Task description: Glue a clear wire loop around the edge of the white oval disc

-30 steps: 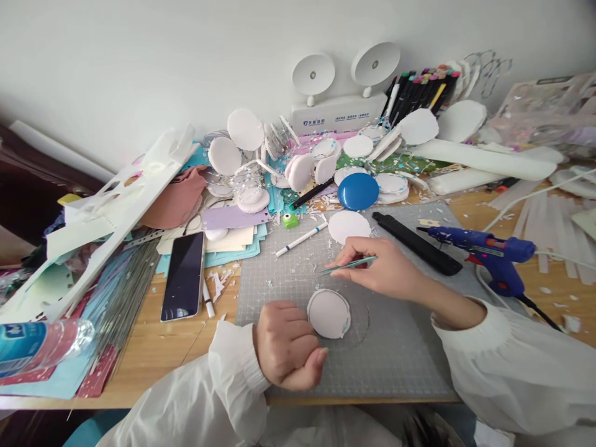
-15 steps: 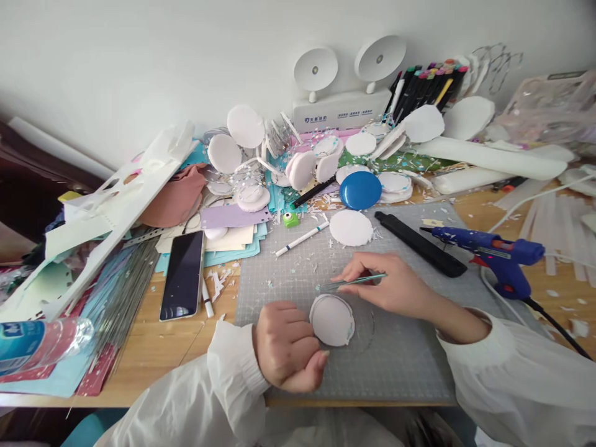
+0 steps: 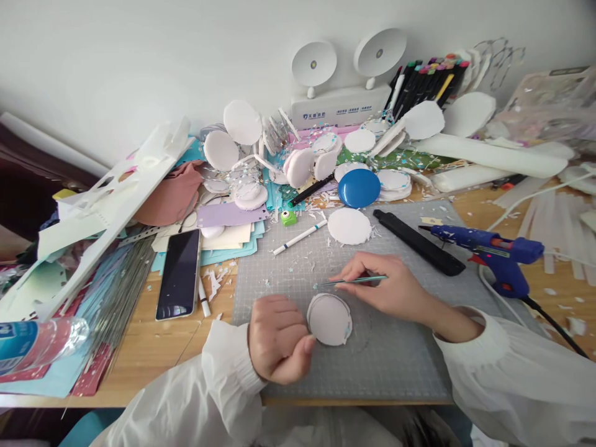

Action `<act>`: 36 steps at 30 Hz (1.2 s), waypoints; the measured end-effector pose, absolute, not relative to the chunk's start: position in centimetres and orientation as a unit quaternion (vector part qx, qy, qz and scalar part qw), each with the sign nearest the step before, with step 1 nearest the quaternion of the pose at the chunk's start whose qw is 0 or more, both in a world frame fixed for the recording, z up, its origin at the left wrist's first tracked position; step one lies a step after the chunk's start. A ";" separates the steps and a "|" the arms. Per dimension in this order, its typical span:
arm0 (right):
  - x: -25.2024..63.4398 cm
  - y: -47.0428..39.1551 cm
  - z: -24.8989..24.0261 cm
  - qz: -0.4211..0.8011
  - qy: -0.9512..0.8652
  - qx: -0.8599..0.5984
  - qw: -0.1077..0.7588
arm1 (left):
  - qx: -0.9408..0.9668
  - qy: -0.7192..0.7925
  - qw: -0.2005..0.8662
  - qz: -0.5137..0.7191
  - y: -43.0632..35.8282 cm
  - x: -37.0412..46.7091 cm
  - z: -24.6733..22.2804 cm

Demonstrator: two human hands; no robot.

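Note:
My right hand pinches slim tweezers whose tips point left, close to a tiny light-blue piece on the grey cutting mat. Just below the tips lies a round white disc with a second layer showing at its edge. Left of that disc my left hand rests on the mat with its fingers curled in; what is inside them, if anything, is hidden. Another white disc lies flat above my right hand.
A blue glue gun and a black cutter are at the right. On the left lie a phone and a bottle. Behind are a blue lid, a marker and heaped white discs.
The tweezer tips have shifted slightly left, towards the tiny blue piece. My left hand has moved a little left and up. The whole view has shifted slightly.

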State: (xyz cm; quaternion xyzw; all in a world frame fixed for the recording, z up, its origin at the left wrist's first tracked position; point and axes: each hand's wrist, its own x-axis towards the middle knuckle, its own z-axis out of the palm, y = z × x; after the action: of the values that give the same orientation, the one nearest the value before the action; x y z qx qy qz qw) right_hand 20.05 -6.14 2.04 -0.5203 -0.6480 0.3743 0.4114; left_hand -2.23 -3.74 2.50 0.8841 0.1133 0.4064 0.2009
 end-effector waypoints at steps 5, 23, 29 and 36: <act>20.4 -6.2 2.7 0.352 -0.621 -0.537 0.449 | 0.788 0.235 0.332 0.462 -3.6 -2.4 2.2; 20.3 -6.2 1.2 0.387 -0.662 -0.507 0.394 | 0.737 0.282 0.395 0.470 -4.0 -2.5 1.8; 20.4 -5.9 2.1 0.403 -0.583 -0.548 0.445 | 0.732 0.295 0.405 0.462 -3.9 -2.7 1.7; 20.2 -6.0 3.0 0.601 -0.386 -0.499 0.491 | 0.713 0.315 0.446 0.440 -3.4 -2.3 2.1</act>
State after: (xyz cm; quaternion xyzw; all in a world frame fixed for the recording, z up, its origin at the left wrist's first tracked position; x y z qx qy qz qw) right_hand 20.20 -5.97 2.95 -0.4994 -0.3863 0.6005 0.4907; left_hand -2.35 -3.37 2.07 0.7135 0.3149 0.4396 0.4456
